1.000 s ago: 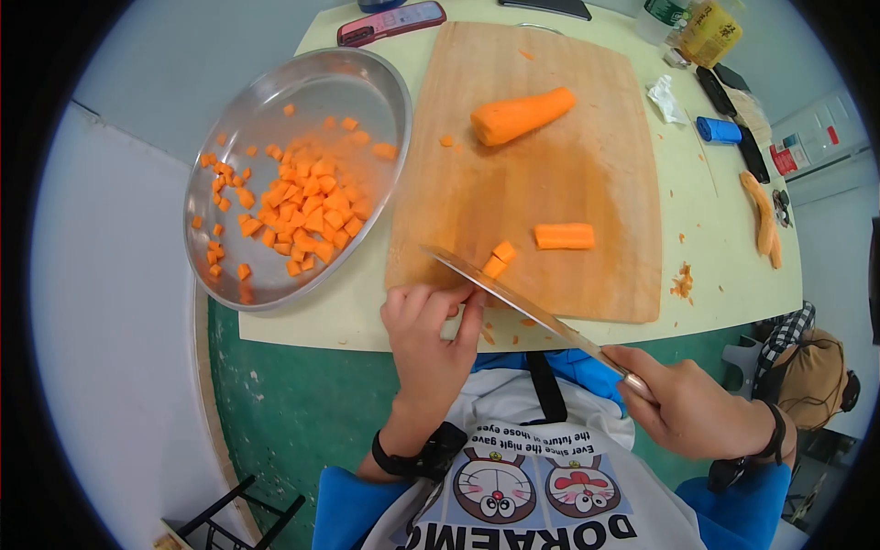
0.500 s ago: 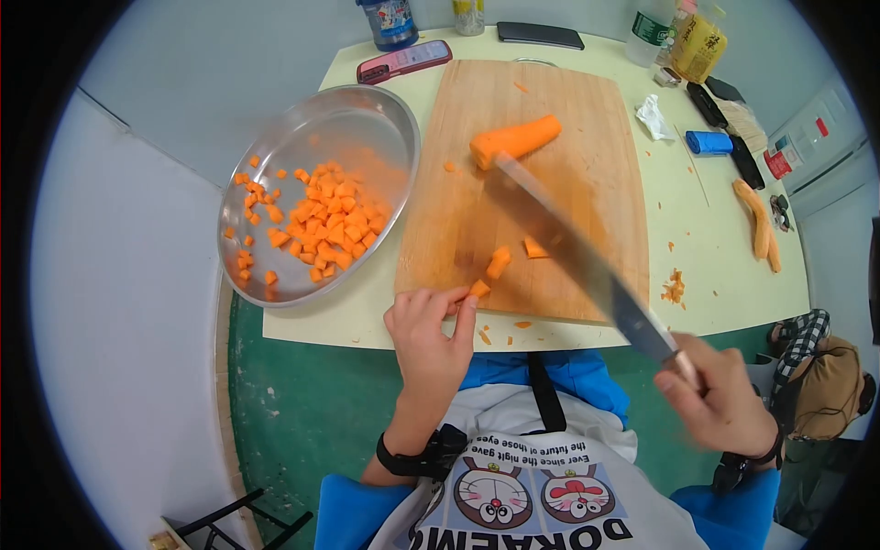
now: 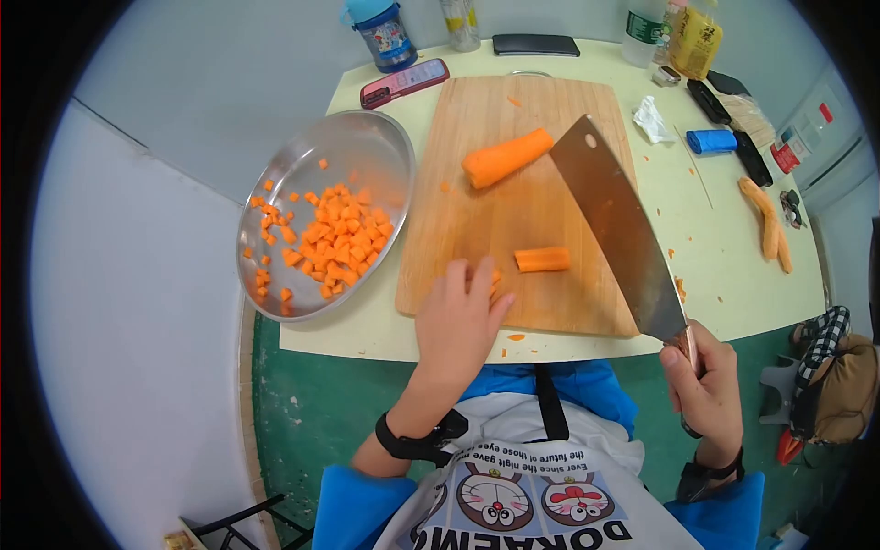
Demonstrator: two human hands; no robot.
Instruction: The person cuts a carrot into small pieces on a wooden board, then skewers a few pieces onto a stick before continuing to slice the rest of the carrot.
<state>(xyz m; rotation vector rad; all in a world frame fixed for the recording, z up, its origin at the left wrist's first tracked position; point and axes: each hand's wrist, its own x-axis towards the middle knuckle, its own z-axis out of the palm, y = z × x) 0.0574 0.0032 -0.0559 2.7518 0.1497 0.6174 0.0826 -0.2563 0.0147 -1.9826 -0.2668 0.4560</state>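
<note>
My right hand [image 3: 704,376] is closed round the handle of a cleaver [image 3: 623,234], its broad blade raised over the right side of the wooden cutting board [image 3: 458,220]. Near the board's front edge, my left hand [image 3: 463,316] has its fingers bent over small carrot pieces [image 3: 496,282], mostly covered by the fingers. Just right of it lies a short carrot stick [image 3: 542,259]. A thick peeled carrot [image 3: 506,159] rests farther back on the board. On the left, a round metal tray [image 3: 403,151] holds a heap of diced carrot [image 3: 344,238].
A phone [image 3: 403,82], a blue bottle [image 3: 389,38] and a black flat object [image 3: 536,45] line the back. Crumpled tissue [image 3: 653,120], a blue roll [image 3: 711,141], carrot-coloured lengths [image 3: 768,220] and several bottles are at the right. A bag [image 3: 839,390] is beyond the table.
The cleaver has swung more upright, its tip moving right, away from the thick carrot. My left hand has moved right and forward onto the small pieces. More of the carrot stick shows.
</note>
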